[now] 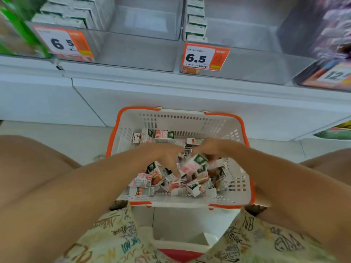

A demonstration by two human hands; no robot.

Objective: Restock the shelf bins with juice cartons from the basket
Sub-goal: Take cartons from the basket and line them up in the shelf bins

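A white basket with an orange rim (224, 118) stands on the floor below the shelf, holding several small juice cartons (144, 182) in a loose heap. Both my hands reach down into it. My left hand (167, 156) is spread over the heap with its fingers among the cartons. My right hand (210, 149) grips a white, pink and green carton (193, 165) just above the pile. Above, two clear shelf bins (136, 52) (252, 63) carry 6.5 price tags. Each holds a row of cartons at its left side.
The white shelf ledge (171, 88) runs across just beyond the basket. A bin of purple packs (334, 25) sits at the far right, green packs (15, 25) at the far left. My knees flank the basket, and a white and red object lies near my feet.
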